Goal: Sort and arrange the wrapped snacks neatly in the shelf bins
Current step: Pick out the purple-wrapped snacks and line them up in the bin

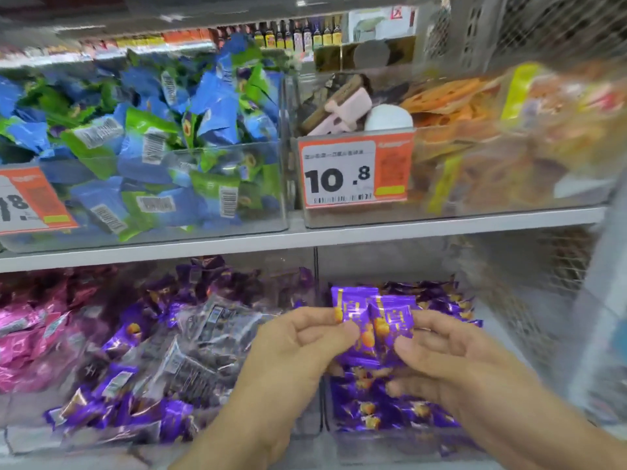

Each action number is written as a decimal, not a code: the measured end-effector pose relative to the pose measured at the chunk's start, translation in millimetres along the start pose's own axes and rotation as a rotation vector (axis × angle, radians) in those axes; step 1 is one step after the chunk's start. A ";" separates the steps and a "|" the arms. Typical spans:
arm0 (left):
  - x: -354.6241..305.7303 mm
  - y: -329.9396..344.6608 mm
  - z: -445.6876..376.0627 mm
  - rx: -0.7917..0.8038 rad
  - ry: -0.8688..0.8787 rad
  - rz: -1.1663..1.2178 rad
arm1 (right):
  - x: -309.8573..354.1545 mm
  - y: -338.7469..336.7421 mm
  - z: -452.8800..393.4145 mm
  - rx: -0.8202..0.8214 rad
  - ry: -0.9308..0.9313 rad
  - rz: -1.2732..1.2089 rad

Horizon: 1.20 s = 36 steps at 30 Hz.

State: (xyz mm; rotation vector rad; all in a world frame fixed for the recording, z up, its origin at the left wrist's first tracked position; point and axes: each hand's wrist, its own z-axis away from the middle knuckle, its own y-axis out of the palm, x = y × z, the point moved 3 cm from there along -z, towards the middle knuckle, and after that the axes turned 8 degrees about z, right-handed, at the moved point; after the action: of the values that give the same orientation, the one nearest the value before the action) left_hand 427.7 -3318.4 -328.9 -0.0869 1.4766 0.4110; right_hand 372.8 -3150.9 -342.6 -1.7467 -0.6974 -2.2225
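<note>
1. Two purple packets point(373, 325) up in the head view, held side by side with long axes roughly upright, directly above the lower right bin point(390, 435). That bin is the landmark for everything below.
2. Left hand point(298, 347): thumb and fingers pinch the left packet at its left edge. It sits over the bin's left wall, near the divider.
3. Right hand point(448, 357): thumb and fingers pinch the right packet at its lower right edge. It sits over the bin's middle, so it's the nearer hand for a drop into the stack.
4. Key relation: packets are straight above the same-coloured purple stock point(400, 405) already in that bin, apart from it. Judgement: the next move is straight down and slightly back, no sideways travel needed.
5. Left of the bin: neighbouring bin point(152, 351) holds mixed purple and clear-wrapped packets, pink ones further left. That one looks unsorted.
6. Above the bin: price tag point(356, 173) reading 10.8 on a shelf bin with assorted bars; up and left, blue-green packets point(152, 137).
7. Risk, as a guess: slick wrappers, light pinch grips; packets could fan out of alignment on release.
</note>
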 end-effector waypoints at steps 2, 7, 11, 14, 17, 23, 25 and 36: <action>5.6 11.7 -4.2 -0.026 0.002 -0.021 | 1.8 -12.7 -2.1 -0.005 -0.020 0.035; 9.7 33.6 -12.4 -0.016 0.067 -0.027 | 16.2 -38.3 -0.6 0.024 -0.137 0.153; 11.2 54.2 -9.8 0.131 0.085 -0.059 | 17.0 -38.3 2.8 -0.017 -0.284 0.401; 16.4 60.6 -13.2 0.130 0.066 -0.059 | 16.1 -41.6 3.0 -0.088 -0.355 0.454; 18.3 66.0 -13.3 0.146 0.017 0.008 | 15.9 -45.3 4.8 -0.137 -0.394 0.469; 21.6 67.8 -15.3 0.116 0.188 -0.185 | 4.8 -46.0 4.4 -0.146 -0.360 0.476; 22.4 67.5 -17.8 0.145 0.182 -0.167 | 5.2 -53.8 -0.1 -0.128 -0.291 0.487; 24.1 73.5 -22.3 0.271 0.128 -0.252 | 18.6 -88.9 -13.9 0.286 -0.149 0.575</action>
State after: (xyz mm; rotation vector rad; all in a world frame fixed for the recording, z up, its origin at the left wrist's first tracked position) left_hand 384.0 -3251.9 -340.7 -0.0827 1.6108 0.0001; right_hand 315.4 -3079.3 -347.1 -1.7041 -0.4370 -1.5462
